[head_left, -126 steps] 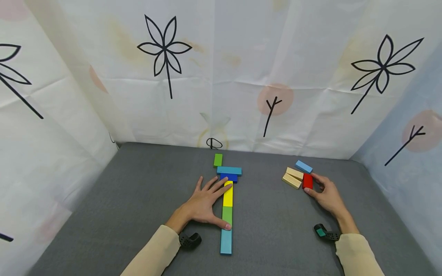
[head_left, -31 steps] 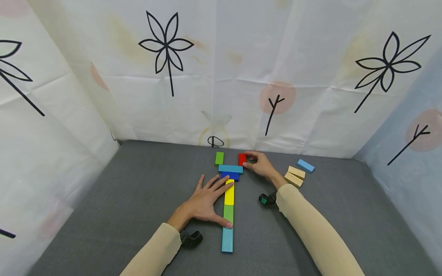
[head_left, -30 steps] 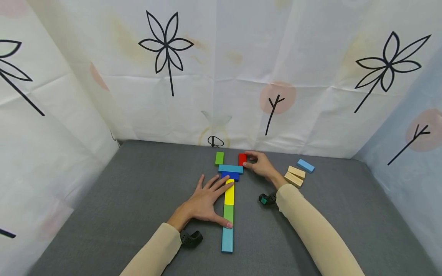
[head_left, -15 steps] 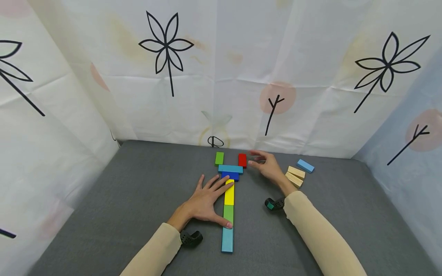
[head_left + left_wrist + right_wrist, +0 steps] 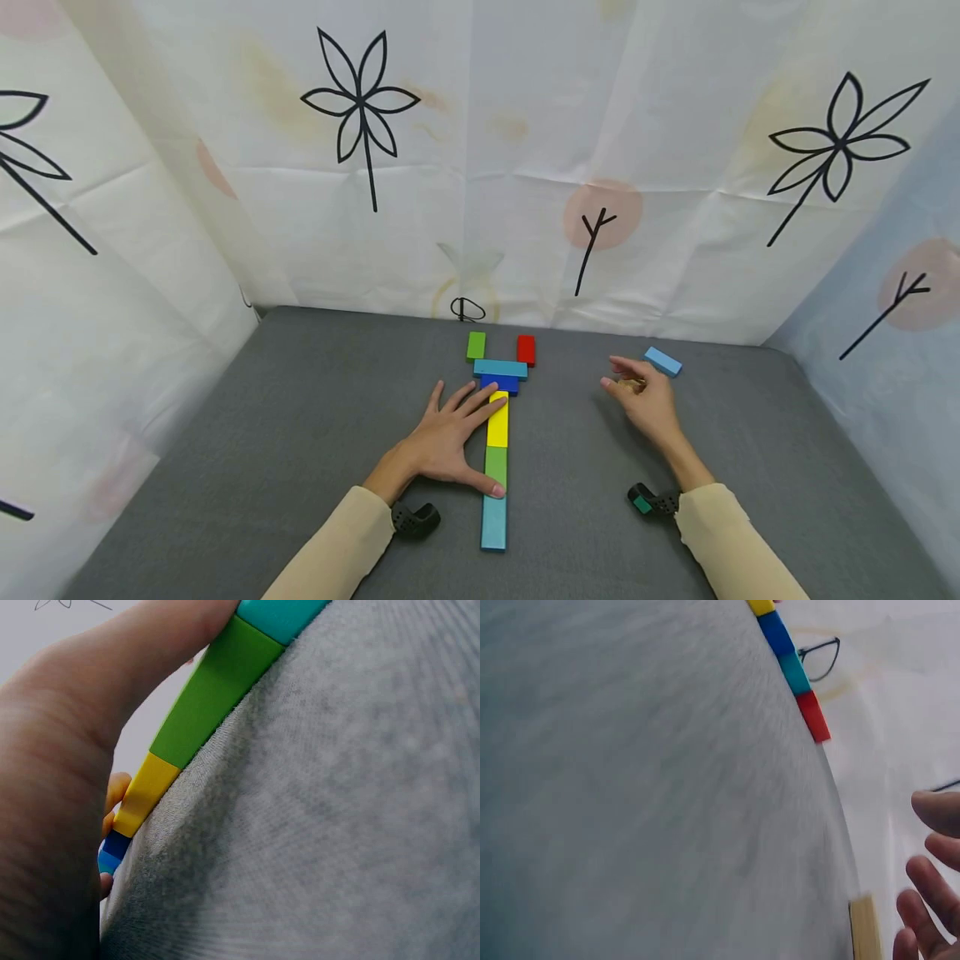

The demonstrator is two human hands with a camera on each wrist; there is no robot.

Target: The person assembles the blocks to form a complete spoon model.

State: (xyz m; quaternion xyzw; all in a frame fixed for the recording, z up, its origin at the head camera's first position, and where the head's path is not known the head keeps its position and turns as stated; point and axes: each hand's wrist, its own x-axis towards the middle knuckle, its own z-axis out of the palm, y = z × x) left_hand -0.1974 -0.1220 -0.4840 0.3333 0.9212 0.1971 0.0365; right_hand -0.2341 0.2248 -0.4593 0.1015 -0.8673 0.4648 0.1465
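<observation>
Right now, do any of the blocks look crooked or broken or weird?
Nothing looks broken. One does look crooked: the pale blue block lies slanted, just beyond the right hand and away from the column of blocks. It looks odd because that column, by the left hand, is neatly lined up.

A wide lane of table (image 5: 570, 467) lies between the row of blocks (image 5: 497, 419) and the right hand (image 5: 647, 404); a hand can pass along it up to the red block (image 5: 527, 351). The left hand (image 5: 450, 442) obstructs the row's left side. The slot between the far green block (image 5: 476, 346) and the red block is bounded by the teal block (image 5: 500, 367) in front and the fabric wall (image 5: 517, 275) behind. The right hand obstructs access from above to a wooden block (image 5: 866, 930).
</observation>
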